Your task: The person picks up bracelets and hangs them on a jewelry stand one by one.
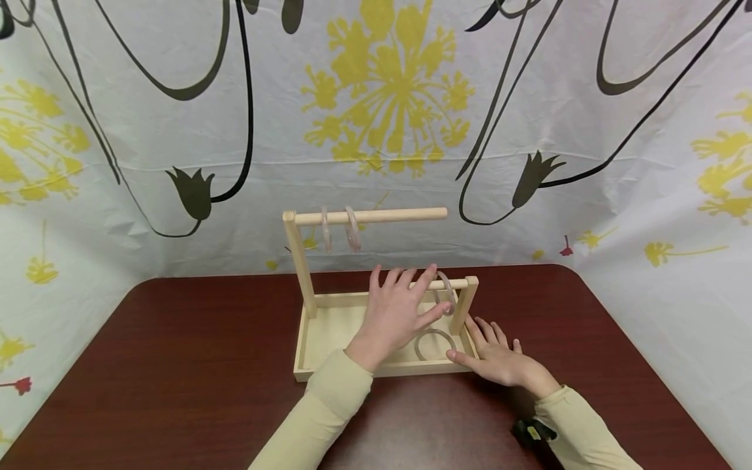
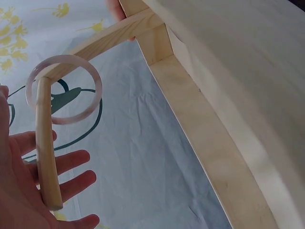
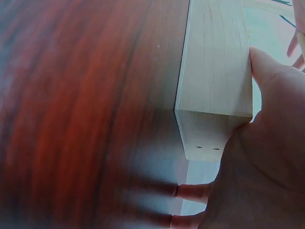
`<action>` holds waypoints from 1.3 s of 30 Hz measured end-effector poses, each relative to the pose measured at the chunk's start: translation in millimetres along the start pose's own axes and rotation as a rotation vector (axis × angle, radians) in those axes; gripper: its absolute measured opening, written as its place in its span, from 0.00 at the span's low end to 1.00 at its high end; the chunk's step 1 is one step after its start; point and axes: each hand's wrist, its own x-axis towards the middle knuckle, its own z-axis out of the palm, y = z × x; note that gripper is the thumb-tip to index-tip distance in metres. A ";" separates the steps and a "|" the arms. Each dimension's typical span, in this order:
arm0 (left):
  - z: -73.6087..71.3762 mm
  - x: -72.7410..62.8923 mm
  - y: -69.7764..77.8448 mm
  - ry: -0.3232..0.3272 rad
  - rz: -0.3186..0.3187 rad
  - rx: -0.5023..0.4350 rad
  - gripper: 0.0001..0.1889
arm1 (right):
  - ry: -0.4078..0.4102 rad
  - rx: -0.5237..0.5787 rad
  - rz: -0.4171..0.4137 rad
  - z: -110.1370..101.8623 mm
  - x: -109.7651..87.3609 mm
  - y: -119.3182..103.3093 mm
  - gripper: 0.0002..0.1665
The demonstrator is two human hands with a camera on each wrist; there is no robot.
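Note:
My left hand (image 1: 395, 314) is spread over the short lower rod (image 2: 47, 152) of a wooden jewelry stand, its fingers straight and apart. Close to its thumb, a pale translucent bangle (image 1: 448, 297) hangs around that rod near the short post (image 1: 463, 307). My right hand (image 1: 499, 362) rests at the front right corner of the stand's tray (image 1: 317, 375), thumb on the front rim and fingers stretched along the right side, down at the table. Another bangle (image 1: 418, 346) leans inside the tray toward the front right.
Two more bangles (image 1: 326, 230) hang on the long upper rod (image 1: 405, 215), carried by the tall left post (image 1: 299, 264). Both rods have a free end. The dark red table (image 1: 194, 359) ends at a patterned cloth (image 1: 270, 124) behind.

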 end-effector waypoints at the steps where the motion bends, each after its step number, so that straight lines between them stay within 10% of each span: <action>1: -0.4 -0.7 -1.2 -0.001 -0.004 -0.007 0.37 | -0.001 0.000 0.001 -0.1 -0.1 -0.3 0.57; 39: 4.4 -35.8 -53.6 0.064 -0.108 -0.168 0.36 | -0.005 0.009 0.003 -0.6 0.3 -0.1 0.57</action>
